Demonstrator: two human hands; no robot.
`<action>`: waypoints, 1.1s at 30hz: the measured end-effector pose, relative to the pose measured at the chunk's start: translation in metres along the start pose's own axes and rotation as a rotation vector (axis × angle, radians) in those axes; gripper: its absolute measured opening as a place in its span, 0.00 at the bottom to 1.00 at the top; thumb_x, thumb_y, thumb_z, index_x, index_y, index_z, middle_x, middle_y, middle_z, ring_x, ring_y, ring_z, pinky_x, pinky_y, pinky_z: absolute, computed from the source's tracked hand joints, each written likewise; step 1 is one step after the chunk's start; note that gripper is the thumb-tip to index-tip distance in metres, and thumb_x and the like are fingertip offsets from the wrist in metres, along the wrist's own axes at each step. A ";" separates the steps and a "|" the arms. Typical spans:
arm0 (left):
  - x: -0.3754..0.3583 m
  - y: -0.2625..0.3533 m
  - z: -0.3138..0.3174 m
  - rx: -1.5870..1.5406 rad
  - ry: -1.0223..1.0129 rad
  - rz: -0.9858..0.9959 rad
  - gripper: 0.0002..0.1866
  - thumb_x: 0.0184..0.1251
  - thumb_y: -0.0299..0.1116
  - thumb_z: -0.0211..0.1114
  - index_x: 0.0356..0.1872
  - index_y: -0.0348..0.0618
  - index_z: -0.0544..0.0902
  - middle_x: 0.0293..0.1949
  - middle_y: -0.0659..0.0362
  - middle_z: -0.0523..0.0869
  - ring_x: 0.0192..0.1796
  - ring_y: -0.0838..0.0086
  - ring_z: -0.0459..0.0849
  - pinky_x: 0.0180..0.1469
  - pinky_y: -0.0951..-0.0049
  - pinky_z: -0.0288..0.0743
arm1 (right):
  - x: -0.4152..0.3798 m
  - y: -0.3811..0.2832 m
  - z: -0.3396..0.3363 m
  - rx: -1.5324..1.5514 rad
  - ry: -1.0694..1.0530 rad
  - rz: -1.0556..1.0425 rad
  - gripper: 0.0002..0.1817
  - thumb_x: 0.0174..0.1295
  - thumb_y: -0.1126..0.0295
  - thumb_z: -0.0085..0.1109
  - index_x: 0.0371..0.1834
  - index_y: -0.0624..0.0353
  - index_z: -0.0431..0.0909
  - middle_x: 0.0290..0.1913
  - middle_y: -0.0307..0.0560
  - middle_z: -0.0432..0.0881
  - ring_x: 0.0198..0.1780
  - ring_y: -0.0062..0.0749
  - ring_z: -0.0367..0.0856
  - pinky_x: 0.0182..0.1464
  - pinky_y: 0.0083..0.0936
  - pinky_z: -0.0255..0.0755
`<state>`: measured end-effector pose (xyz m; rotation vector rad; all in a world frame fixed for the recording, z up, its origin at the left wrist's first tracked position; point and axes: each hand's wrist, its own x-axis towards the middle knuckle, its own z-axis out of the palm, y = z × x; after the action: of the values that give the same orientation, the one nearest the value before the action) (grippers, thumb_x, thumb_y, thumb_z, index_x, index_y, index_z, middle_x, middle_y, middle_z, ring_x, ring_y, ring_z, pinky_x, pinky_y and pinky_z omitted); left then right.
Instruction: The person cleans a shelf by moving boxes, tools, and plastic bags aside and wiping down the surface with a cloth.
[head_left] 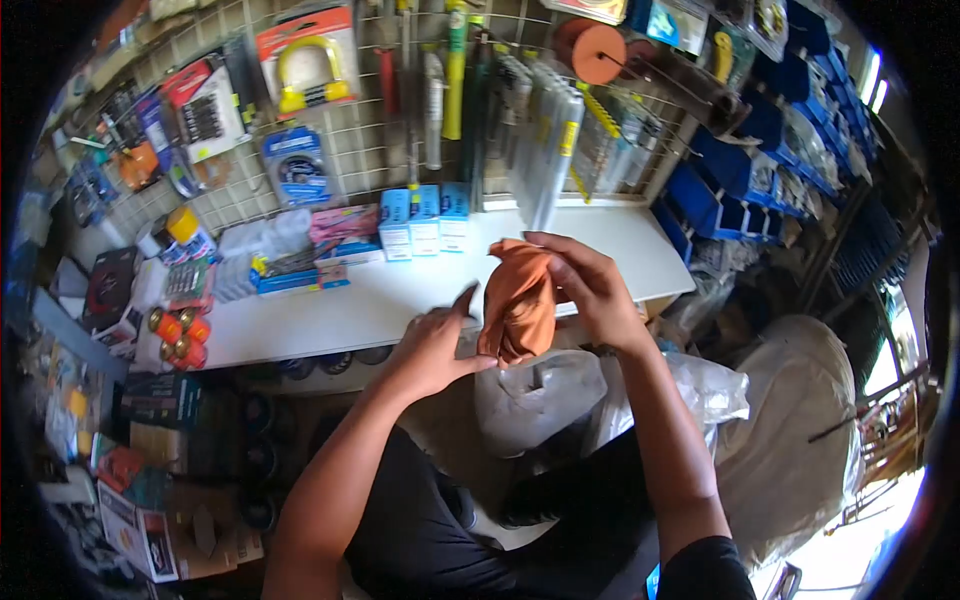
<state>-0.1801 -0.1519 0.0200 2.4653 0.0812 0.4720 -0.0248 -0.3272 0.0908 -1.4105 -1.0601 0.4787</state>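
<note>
A crumpled orange-brown cloth [522,305] is held up in front of me, over the front edge of the white shelf. My right hand [595,290] grips it from the right, with thumb and fingers at its upper edge. On the other side, my left hand [428,348] has thumb and forefinger spread apart. The left thumb tip meets the cloth's lower left edge, while the other left fingers are partly hidden behind the hand. Folds hide whether anything is inside the cloth.
Blue-and-white boxes [424,222] stand on the white shelf [350,310], with orange-capped items [183,338] at its left end. Packaged tools hang on the wire grid [235,195]. Blue bins [735,165] are at right. Below lie a plastic bag [540,395] and a large pale sack [790,440].
</note>
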 end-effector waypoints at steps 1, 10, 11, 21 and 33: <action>0.001 -0.010 -0.003 -0.063 -0.062 -0.045 0.34 0.57 0.43 0.74 0.60 0.34 0.73 0.40 0.45 0.85 0.44 0.53 0.84 0.49 0.57 0.75 | 0.001 0.010 0.003 0.041 0.063 -0.046 0.16 0.76 0.69 0.49 0.62 0.64 0.75 0.50 0.44 0.82 0.50 0.22 0.78 0.51 0.24 0.77; -0.003 -0.067 -0.047 -0.633 0.359 -0.204 0.10 0.75 0.35 0.61 0.39 0.38 0.80 0.33 0.63 0.84 0.35 0.81 0.80 0.38 0.77 0.75 | -0.013 0.054 -0.052 -0.438 0.285 -0.086 0.11 0.68 0.74 0.59 0.51 0.64 0.82 0.37 0.42 0.86 0.35 0.18 0.80 0.40 0.20 0.75; -0.003 -0.060 -0.055 -0.756 0.416 -0.269 0.09 0.76 0.36 0.59 0.40 0.41 0.78 0.34 0.62 0.84 0.40 0.79 0.84 0.44 0.76 0.77 | -0.015 0.048 -0.048 -0.393 0.317 -0.004 0.10 0.66 0.75 0.60 0.49 0.65 0.82 0.38 0.43 0.86 0.37 0.18 0.81 0.42 0.21 0.76; 0.012 -0.038 -0.005 -0.757 0.124 -0.057 0.30 0.67 0.34 0.64 0.68 0.41 0.66 0.54 0.54 0.79 0.52 0.75 0.81 0.52 0.75 0.79 | -0.027 0.006 0.059 -0.160 -0.252 -0.174 0.22 0.59 0.80 0.59 0.58 0.59 0.76 0.47 0.50 0.84 0.47 0.34 0.84 0.48 0.30 0.78; -0.113 0.039 -0.133 0.391 0.145 -0.089 0.20 0.45 0.36 0.65 0.42 0.40 0.83 0.43 0.54 0.87 0.42 0.62 0.84 0.48 0.64 0.78 | -0.064 0.026 0.075 -0.843 -0.589 0.032 0.09 0.60 0.70 0.57 0.32 0.57 0.88 0.39 0.49 0.88 0.44 0.44 0.88 0.38 0.37 0.83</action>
<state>-0.3347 -0.1265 0.1065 2.7875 0.3734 0.6455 -0.1099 -0.3334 0.0338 -2.0851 -1.8532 0.5072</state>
